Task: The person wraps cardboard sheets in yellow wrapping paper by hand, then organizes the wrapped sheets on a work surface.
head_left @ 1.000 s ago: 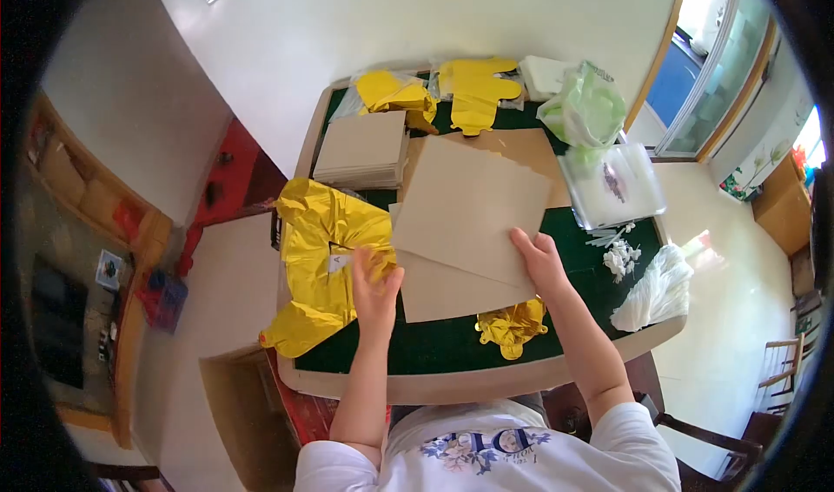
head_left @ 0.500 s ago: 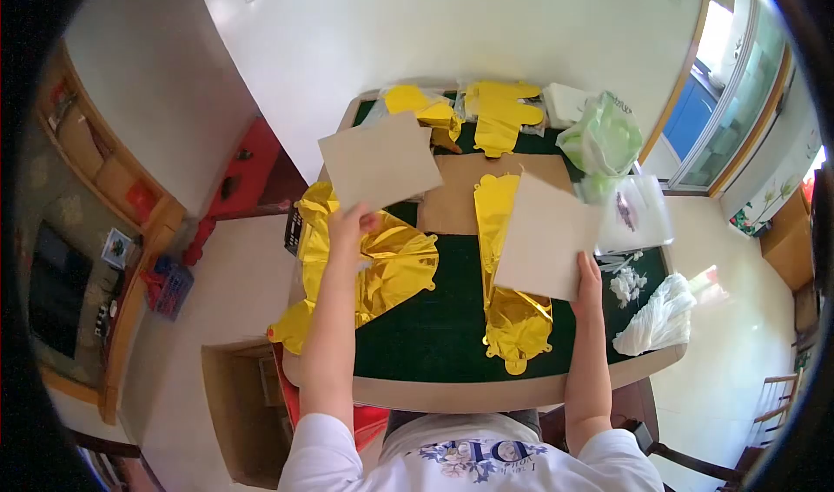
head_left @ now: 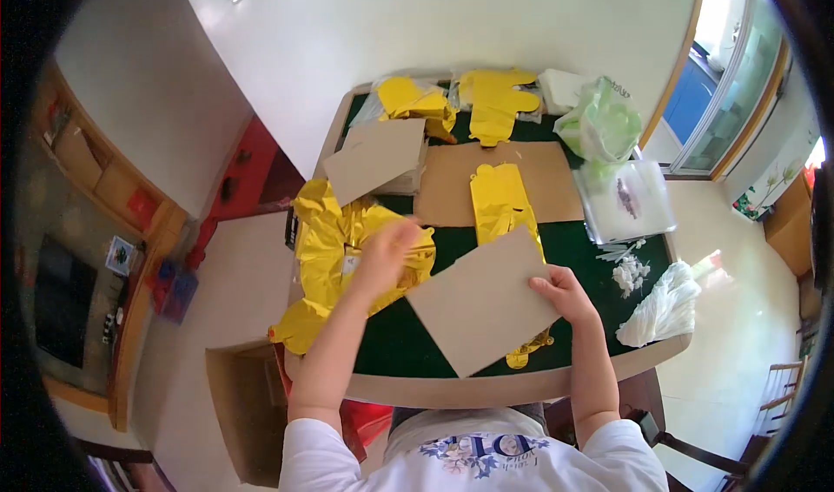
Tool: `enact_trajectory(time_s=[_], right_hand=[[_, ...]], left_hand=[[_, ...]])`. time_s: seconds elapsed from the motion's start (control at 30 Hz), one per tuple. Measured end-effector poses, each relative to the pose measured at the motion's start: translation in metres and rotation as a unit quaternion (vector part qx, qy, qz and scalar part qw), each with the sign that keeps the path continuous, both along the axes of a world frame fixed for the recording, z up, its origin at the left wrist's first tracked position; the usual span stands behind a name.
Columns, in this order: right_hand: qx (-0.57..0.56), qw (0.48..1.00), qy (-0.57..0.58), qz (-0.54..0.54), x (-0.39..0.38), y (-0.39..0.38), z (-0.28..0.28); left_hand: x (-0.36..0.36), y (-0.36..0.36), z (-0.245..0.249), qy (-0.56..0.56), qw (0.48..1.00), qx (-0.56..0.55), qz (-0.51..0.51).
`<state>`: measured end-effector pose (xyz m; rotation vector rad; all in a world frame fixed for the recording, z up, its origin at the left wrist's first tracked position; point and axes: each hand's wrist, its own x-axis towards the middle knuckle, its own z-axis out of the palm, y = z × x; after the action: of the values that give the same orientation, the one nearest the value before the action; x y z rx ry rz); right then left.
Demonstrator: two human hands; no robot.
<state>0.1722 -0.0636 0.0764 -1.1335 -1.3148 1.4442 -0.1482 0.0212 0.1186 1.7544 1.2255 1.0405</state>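
Note:
My right hand [head_left: 569, 294] grips the right edge of a beige cardboard sheet [head_left: 491, 305], thumb on top, tilted over the near part of the table. My left hand [head_left: 388, 253], slightly blurred, is in the air left of this sheet, fingers stretched out and holding nothing. Beneath it spreads a crumpled gold foil balloon [head_left: 321, 231]. A second gold foil balloon [head_left: 502, 198] lies partly under the held sheet. Another cardboard sheet [head_left: 378, 158] rests askew on a stack at the back left.
A brown cardboard piece [head_left: 556, 179] lies mid-table on the dark green top. Yellow foil pieces [head_left: 495, 101], a green-white plastic bag [head_left: 604, 123], a clear packet [head_left: 627, 201] and a white bag [head_left: 660, 310] line the back and right. An open box [head_left: 248, 414] stands on the floor.
My left hand has let go of its cardboard sheet, which now lies on the back-left stack, and moved toward me and right. My right hand has brought its sheet nearer and turned it.

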Motion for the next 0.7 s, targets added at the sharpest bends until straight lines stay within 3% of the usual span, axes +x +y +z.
enact_trajectory(time_s=[0.03,0.1,0.17,0.2,0.27,0.3,0.4,0.57,0.7], right_hand=[[0.000,0.999,-0.019,0.027,-0.004,-0.005,0.005],[-0.051,0.996,-0.033,0.072,-0.014,-0.019,0.015],[-0.068,0.994,-0.037,0.083,-0.016,-0.030,0.008],[-0.093,0.994,0.059,0.027,-0.014,-0.038,0.004],[-0.137,0.955,0.246,-0.090,-0.011,-0.055,-0.003],[-0.125,0.966,0.208,-0.085,-0.013,-0.065,-0.006],[-0.100,0.988,0.095,-0.070,-0.025,-0.103,-0.015],[-0.029,0.994,-0.082,-0.063,-0.051,-0.132,0.008],[-0.110,0.991,-0.034,-0.061,-0.051,-0.132,0.022]], left_hand=[[0.013,-0.027,0.006,-0.033,0.994,-0.060,-0.085],[0.025,-0.067,-0.001,-0.047,0.982,-0.109,-0.147],[0.017,-0.089,-0.015,-0.016,0.975,-0.183,-0.122],[0.014,-0.098,-0.022,0.000,0.970,-0.217,-0.110],[0.016,-0.124,-0.046,-0.162,0.962,-0.221,-0.007],[0.019,-0.136,-0.056,-0.243,0.944,-0.221,0.045],[0.032,-0.165,-0.071,-0.287,0.930,-0.218,0.066],[0.039,-0.181,-0.094,-0.189,0.964,-0.182,0.051],[0.028,-0.181,-0.091,-0.236,0.936,-0.262,-0.009]])
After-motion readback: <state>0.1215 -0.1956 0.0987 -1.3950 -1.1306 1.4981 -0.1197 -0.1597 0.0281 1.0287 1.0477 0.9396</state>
